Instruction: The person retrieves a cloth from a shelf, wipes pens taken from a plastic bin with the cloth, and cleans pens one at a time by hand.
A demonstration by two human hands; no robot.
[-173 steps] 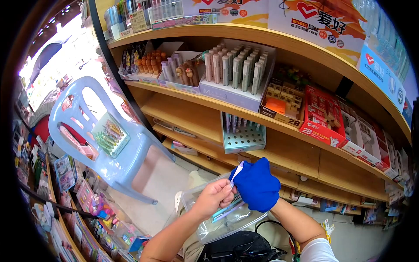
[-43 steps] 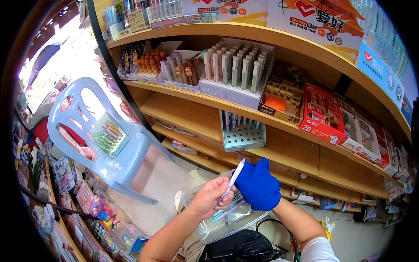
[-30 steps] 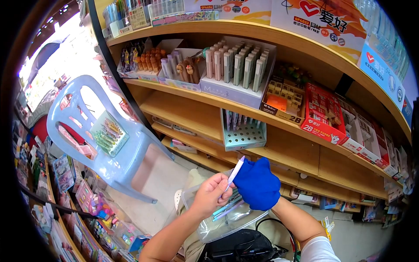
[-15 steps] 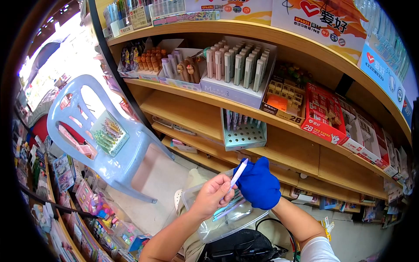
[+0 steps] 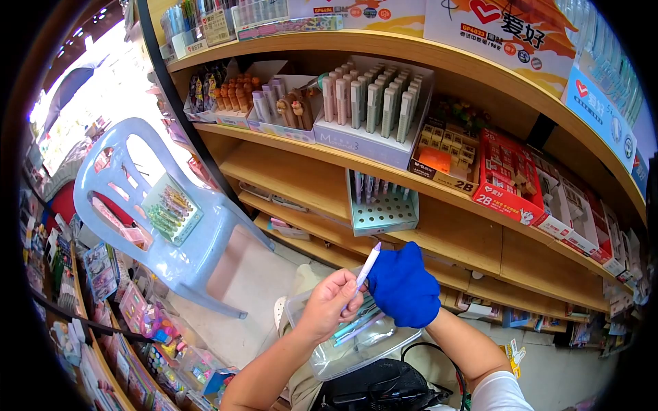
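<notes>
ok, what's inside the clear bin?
Slim pens, teal and light purple, lie in the bin. The left hand and blue cloth cover part of its far side, so I can't give a full count.

Upper-left opening (image 5: 103, 61): strong daylight, blown out to white
Blue chair (image 5: 195, 257): glossy highlights on its seat
Shelving (image 5: 452, 240): fronts bright, recesses shadowed
Blue cloth (image 5: 406, 288): saturated, fold detail faint
Pen (image 5: 368, 266): pale, fairly sharp
Clear box (image 5: 343, 364): small glare spots
Frame: strongly curved toward the edges, corners black, outermost goods soft and smeared
</notes>
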